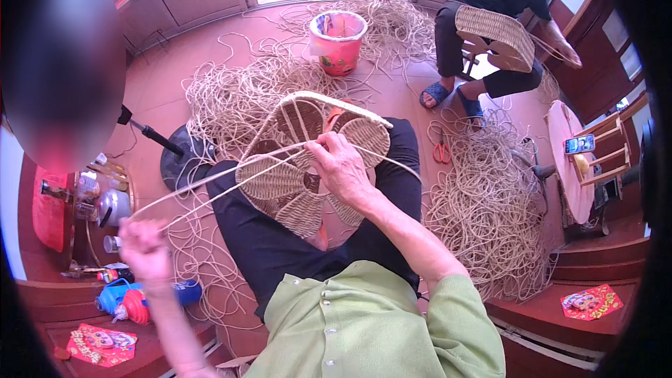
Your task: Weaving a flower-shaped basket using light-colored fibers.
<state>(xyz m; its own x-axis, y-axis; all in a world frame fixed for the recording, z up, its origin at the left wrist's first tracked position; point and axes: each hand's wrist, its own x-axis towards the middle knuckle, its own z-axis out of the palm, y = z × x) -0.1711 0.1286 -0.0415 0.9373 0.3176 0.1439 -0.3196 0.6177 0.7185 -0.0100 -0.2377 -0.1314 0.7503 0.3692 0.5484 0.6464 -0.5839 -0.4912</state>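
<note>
Your right hand (341, 169) pinches the pale, thin fibre cord (273, 152) over the tan, petal-patterned woven panel (276, 180) on your dark-trousered lap (280, 269); your blurred left hand (147, 252) seems clenched around the cord's taut strands. Even, untwisted tension should serve best.

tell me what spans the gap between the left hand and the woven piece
Two strands of pale cord span it, running from the left hand to the right hand at the woven piece; the head view shows this.
</note>
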